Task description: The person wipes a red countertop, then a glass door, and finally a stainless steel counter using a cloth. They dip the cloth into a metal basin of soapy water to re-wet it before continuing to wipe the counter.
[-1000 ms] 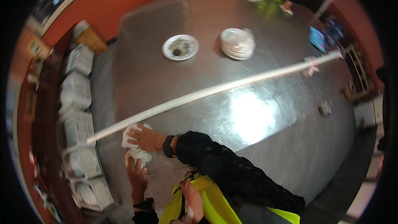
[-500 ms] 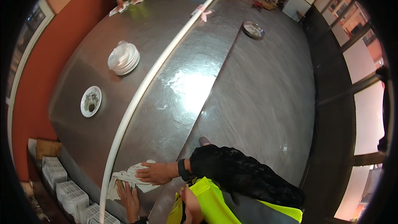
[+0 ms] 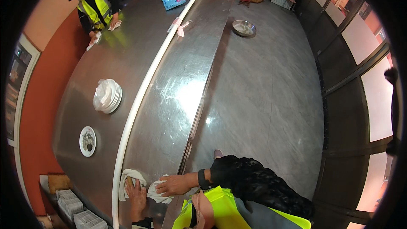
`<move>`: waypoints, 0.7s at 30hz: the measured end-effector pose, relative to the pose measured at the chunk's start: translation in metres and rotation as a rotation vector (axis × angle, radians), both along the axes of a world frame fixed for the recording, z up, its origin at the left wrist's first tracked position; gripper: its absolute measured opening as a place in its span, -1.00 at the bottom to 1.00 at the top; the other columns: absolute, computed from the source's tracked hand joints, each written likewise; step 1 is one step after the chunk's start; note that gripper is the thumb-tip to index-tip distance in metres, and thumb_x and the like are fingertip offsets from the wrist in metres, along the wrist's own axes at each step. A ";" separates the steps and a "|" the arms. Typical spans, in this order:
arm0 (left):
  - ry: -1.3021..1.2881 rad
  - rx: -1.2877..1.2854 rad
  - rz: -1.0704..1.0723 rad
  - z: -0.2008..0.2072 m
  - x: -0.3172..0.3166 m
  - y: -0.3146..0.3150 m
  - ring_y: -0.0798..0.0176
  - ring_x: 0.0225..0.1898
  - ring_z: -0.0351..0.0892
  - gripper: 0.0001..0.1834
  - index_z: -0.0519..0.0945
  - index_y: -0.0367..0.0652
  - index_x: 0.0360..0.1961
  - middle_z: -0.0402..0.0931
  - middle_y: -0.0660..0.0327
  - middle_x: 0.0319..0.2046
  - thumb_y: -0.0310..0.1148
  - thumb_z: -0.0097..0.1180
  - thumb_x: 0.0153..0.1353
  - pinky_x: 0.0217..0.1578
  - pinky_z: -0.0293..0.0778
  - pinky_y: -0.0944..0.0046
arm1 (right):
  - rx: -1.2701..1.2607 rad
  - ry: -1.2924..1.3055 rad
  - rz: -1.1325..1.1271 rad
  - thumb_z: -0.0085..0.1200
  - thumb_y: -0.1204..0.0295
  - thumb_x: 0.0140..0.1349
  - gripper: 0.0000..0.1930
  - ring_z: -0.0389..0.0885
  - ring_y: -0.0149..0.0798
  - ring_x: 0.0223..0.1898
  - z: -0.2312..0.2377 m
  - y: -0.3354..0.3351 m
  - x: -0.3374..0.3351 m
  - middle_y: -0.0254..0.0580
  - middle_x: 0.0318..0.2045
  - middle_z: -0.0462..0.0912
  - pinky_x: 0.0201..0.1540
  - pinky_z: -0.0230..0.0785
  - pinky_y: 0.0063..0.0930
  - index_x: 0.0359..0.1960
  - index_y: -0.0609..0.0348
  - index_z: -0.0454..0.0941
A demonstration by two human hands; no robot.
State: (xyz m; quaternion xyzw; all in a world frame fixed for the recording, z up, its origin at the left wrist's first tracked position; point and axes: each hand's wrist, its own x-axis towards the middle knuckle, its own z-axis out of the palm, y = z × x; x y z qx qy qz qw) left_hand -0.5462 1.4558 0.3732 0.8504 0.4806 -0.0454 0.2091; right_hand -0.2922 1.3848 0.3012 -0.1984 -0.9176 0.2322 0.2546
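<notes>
On the dark metal tabletop (image 3: pixel 165 114), a white cloth (image 3: pixel 135 174) lies against the long white pipe, and my left hand (image 3: pixel 136 197) rests flat on its lower part with fingers stretched out. Just to the right, a second white cloth (image 3: pixel 157 195) sits crumpled near the table's edge. My right hand (image 3: pixel 177 185), wearing a dark wristband, presses down on that one with its fingers extended. A small gap shows between the two cloths.
The white pipe (image 3: pixel 141 95) runs lengthwise along the table. Left of it stand stacked white plates (image 3: pixel 113 97) and a plate with scraps (image 3: pixel 87 144). A co-worker (image 3: pixel 95 6) wipes at far left. White plastic crates (image 3: pixel 70 203) sit lower left; a metal bowl (image 3: pixel 243 29) is on the floor.
My hands and the white cloths, bunched together before, now lie slightly apart. The view has shifted, bringing more of the co-worker into sight; that person's hands have spread apart.
</notes>
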 end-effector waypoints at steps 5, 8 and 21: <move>-0.069 0.014 -0.067 -0.006 0.062 0.023 -0.40 0.49 -0.22 -0.34 0.30 -0.20 0.40 -0.04 -0.34 0.44 0.03 -0.23 0.45 0.38 -0.22 -0.37 | -0.002 -0.009 -0.074 -0.10 0.35 0.33 -0.61 0.28 0.01 0.40 -0.003 0.011 0.057 0.01 0.32 0.40 0.44 -0.10 0.23 0.15 0.18 0.51; -0.075 0.022 -0.071 -0.011 0.091 0.035 -0.40 0.50 -0.23 -0.33 0.29 -0.18 0.41 -0.04 -0.34 0.43 0.03 -0.20 0.44 0.38 -0.23 -0.38 | 0.045 -0.002 -0.135 -0.09 0.38 0.31 -0.59 0.26 0.01 0.41 -0.009 0.019 0.089 0.01 0.31 0.41 0.47 -0.18 0.26 0.17 0.21 0.48; -0.082 0.009 -0.216 -0.016 0.224 0.069 -0.39 0.51 -0.25 -0.27 0.27 -0.15 0.43 -0.06 -0.29 0.46 0.10 -0.17 0.40 0.39 -0.33 -0.38 | 0.070 -0.155 -0.403 0.04 0.46 0.20 -0.45 0.21 -0.05 0.45 0.002 0.041 0.229 -0.04 0.38 0.34 0.50 -0.18 0.19 0.29 0.15 0.37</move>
